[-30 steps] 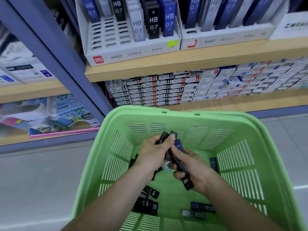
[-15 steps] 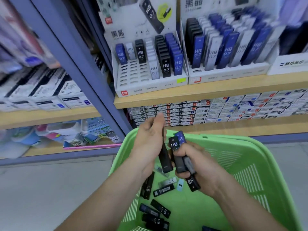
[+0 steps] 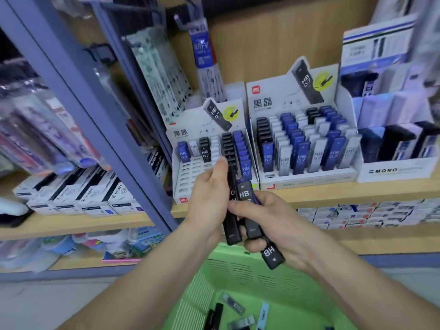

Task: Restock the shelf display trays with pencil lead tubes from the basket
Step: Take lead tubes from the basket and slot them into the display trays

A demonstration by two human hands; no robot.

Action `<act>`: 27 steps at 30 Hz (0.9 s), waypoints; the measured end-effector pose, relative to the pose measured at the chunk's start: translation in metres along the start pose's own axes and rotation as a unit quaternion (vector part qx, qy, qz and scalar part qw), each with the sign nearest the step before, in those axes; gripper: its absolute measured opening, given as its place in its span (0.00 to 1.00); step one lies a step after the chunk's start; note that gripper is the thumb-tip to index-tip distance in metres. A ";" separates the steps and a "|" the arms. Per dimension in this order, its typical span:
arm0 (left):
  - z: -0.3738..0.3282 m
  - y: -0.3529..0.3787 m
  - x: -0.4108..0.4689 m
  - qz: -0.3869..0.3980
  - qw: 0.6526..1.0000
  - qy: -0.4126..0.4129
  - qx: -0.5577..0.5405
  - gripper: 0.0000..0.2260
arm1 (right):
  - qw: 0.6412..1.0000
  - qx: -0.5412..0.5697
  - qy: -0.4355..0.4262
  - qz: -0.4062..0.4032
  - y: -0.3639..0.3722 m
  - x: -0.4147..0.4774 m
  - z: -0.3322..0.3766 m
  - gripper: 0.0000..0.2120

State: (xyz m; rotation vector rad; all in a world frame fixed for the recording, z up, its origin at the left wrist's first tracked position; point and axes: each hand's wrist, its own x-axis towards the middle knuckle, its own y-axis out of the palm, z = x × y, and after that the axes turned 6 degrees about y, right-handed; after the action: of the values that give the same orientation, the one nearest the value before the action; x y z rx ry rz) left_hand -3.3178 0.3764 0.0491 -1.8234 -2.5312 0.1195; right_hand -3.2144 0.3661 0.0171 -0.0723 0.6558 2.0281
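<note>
- Raised out of the green slatted plastic basket (image 3: 238,270) to shelf height within the last second; gathering judged done, slotting next.
- Pinching one slim black plastic lead tube (image 3: 232,225) with left hand (image 3: 209,201); clutching a bundle of dark HB tubes (image 3: 246,196) in right hand (image 3: 281,225).
- Held just near of the half-empty white cardboard tray (image 3: 188,184), left of the full white tray (image 3: 307,179).

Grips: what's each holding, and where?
Left grip holds one black tube near its middle; right grip holds a bunch of tubes around their middles.
</note>
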 end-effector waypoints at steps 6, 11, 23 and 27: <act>-0.017 0.029 0.012 0.000 0.999 0.004 -0.038 0.17 | 0.987 -0.145 -0.040 -0.049 -0.018 -0.008 0.033 0.09; -0.014 0.024 0.021 0.153 0.988 -0.013 -0.009 0.15 | 0.990 -0.133 -0.021 -0.029 -0.040 -0.024 0.037 0.07; -0.012 -0.014 0.033 0.111 0.991 0.058 -0.048 0.10 | 0.993 -0.101 0.046 0.032 -0.063 -0.020 0.035 0.13; -0.004 -0.014 0.027 0.148 0.987 0.018 -0.056 0.04 | 0.997 -0.048 0.028 -0.059 -0.055 -0.013 0.031 0.12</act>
State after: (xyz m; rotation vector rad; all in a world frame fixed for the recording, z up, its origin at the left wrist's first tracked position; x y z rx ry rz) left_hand -3.3399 0.3980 0.0530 -2.2122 -2.2703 -0.0540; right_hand -3.1554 0.3918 0.0244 -0.2208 0.5755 1.9487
